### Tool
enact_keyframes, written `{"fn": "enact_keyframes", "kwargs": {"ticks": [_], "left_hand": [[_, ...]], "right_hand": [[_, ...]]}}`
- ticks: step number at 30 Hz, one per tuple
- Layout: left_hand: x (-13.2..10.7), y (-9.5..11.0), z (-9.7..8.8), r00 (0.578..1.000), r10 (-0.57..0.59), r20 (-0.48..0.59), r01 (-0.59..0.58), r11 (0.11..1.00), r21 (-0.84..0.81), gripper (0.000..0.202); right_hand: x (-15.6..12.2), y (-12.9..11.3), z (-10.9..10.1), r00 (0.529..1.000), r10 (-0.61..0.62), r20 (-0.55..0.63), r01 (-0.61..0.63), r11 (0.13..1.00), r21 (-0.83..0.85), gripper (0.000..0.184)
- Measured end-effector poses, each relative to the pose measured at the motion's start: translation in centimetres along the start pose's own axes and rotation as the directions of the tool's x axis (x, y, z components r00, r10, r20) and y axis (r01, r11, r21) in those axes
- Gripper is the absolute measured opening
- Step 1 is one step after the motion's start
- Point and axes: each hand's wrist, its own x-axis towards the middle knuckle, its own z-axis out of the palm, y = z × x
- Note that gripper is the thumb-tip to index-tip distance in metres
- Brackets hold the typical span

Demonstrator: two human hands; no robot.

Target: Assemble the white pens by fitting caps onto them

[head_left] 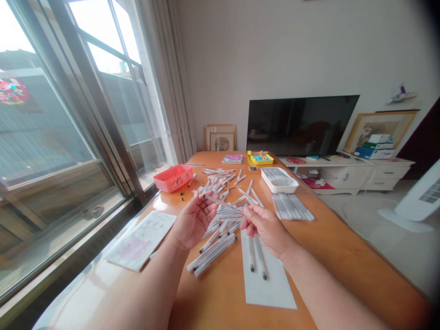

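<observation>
Both hands hold one thin white pen [223,204] level above an orange wooden table [330,247]. My left hand [194,220] pinches its far left end, palm turned up. My right hand [264,227] grips the right end with curled fingers. Under the hands lies a loose pile of several white pens [220,188]. Two pens [256,259] rest on a white paper sheet [264,284] just below my right hand.
A pink tray [173,178] sits at the left, a white tray [279,179] at the right with a neat row of pens [292,206] before it. A paper pad [142,238] lies near the window. A yellow box [261,158], a booklet [232,159] and a TV [300,124] stand behind.
</observation>
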Motion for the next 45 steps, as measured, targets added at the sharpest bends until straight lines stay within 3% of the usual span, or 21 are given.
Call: {"fn": "enact_keyframes", "kwargs": {"ticks": [6,15,21,25,28,31,33,36,39,45], "left_hand": [[0.4,-0.4,-0.6,0.983,0.184,-0.018,-0.175,0.957,0.233,0.022],[0.2,-1.7,-0.7,0.994,0.114,0.006,-0.108,0.928,0.357,0.029],[0.7,-1.5,-1.2,0.992,0.088,-0.089,-0.060,0.958,0.281,0.026],[0.8,-0.7,-2.0,0.987,0.097,-0.124,-0.045,0.930,0.366,0.027],[0.8,0.1,-3.3,0.981,0.125,-0.150,-0.013,0.808,0.590,0.029],[0.9,0.7,-4.6,0.967,0.181,-0.179,0.061,0.519,0.853,0.026],[1.0,1.0,-5.3,0.971,0.168,-0.169,0.102,0.348,0.932,0.023],[1.2,1.1,-6.0,0.978,0.136,-0.157,0.123,0.231,0.965,0.023],[1.4,1.2,-6.5,0.973,0.176,-0.152,0.107,0.244,0.964,0.025],[1.6,1.2,-6.6,0.933,0.272,-0.236,0.110,0.407,0.907,0.031]], "right_hand": [[0.1,0.2,-0.5,1.000,0.017,-0.011,-0.018,1.000,-0.024,0.038],[-0.2,0.1,0.2,0.995,0.034,0.091,-0.008,0.964,-0.267,0.033],[0.0,0.5,-0.1,0.996,0.034,0.084,-0.005,0.946,-0.323,0.032],[0.0,0.5,-0.2,0.996,0.034,0.079,-0.006,0.944,-0.330,0.033],[0.2,0.8,-0.4,0.997,0.044,0.068,-0.019,0.946,-0.325,0.033],[0.3,1.4,-0.6,0.996,0.046,0.071,-0.019,0.939,-0.343,0.033],[0.4,1.7,-0.7,0.997,0.041,0.071,-0.013,0.935,-0.354,0.033],[0.4,1.7,-0.7,0.996,0.054,0.066,-0.027,0.932,-0.361,0.034],[0.3,1.4,-0.5,0.996,0.068,0.063,-0.042,0.934,-0.354,0.034],[0.2,1.2,-0.3,0.996,0.056,0.070,-0.029,0.943,-0.332,0.035]]}}
